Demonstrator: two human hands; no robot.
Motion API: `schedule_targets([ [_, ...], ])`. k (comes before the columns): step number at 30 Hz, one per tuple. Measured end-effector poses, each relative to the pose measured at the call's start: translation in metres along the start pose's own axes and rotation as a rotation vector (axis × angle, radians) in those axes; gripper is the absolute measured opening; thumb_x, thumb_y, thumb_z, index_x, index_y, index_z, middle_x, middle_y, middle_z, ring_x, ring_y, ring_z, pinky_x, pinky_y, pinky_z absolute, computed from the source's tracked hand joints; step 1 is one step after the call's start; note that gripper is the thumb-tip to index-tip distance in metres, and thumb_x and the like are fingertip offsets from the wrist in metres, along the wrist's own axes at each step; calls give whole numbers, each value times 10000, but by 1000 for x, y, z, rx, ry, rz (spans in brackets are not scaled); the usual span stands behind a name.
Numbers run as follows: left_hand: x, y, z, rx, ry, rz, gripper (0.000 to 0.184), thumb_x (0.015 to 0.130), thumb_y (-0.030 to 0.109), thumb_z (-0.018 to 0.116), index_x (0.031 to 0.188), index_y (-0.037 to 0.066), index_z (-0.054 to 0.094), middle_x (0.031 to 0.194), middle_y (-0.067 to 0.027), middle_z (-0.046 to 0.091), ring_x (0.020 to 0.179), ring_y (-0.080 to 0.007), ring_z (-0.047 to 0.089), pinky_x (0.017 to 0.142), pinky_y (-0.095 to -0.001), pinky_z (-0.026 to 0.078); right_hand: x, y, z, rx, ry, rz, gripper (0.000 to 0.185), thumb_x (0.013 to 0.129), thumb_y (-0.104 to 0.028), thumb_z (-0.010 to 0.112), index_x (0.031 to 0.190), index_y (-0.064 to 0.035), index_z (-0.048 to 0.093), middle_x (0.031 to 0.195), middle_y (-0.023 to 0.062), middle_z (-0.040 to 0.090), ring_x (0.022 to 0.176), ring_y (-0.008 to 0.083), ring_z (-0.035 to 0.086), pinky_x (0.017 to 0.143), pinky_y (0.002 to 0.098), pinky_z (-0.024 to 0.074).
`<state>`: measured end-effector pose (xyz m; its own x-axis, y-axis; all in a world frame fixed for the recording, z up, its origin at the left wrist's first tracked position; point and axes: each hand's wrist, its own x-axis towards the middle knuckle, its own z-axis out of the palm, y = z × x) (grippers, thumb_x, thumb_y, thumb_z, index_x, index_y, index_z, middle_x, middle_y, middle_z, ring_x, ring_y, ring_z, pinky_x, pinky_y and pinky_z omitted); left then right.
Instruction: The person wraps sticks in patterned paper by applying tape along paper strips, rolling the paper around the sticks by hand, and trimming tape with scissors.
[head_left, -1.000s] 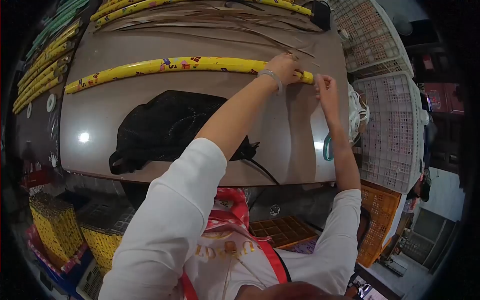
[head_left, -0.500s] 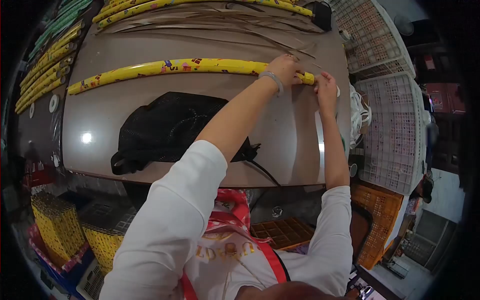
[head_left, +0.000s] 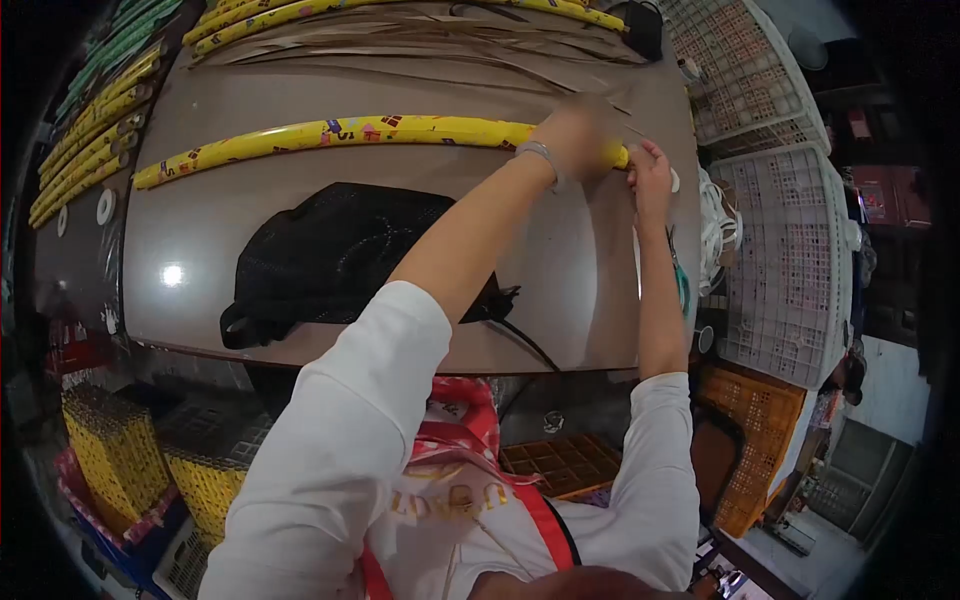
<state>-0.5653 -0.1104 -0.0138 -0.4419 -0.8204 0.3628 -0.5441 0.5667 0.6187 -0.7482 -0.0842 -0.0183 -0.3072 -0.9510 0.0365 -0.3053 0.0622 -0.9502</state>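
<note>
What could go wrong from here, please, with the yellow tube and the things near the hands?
The yellow tube could roll or swing on the smooth table, because both hands, left and right, are at its right end.

The right forearm might knock the green-handled tool beside it, near the table's edge.

The black bag's cord reaches the front edge, so it may catch on clothing.

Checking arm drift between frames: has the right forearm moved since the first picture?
Yes, toward picture left: the right forearm now shows a wider gap from the lower white crate, which it nearly met before.
</note>
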Motion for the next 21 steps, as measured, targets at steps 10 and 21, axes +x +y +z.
schedule_targets([
  [10,2,-4,6,-26,-14,29,249,672,224,654,900,125,682,1026,-102,591,989,-248,526,897,-325,395,-3,-5,5,-10,29,26,367,820,-188,577,1107,12,464,695,1,511,562,47,425,514,193,349],
  [21,4,-7,7,-31,-29,15,261,663,229,664,904,132,679,1042,-98,585,992,-245,526,898,-328,392,-13,-13,8,80,-79,63,414,813,-139,558,1177,6,426,735,-4,519,590,46,421,541,175,355],
])
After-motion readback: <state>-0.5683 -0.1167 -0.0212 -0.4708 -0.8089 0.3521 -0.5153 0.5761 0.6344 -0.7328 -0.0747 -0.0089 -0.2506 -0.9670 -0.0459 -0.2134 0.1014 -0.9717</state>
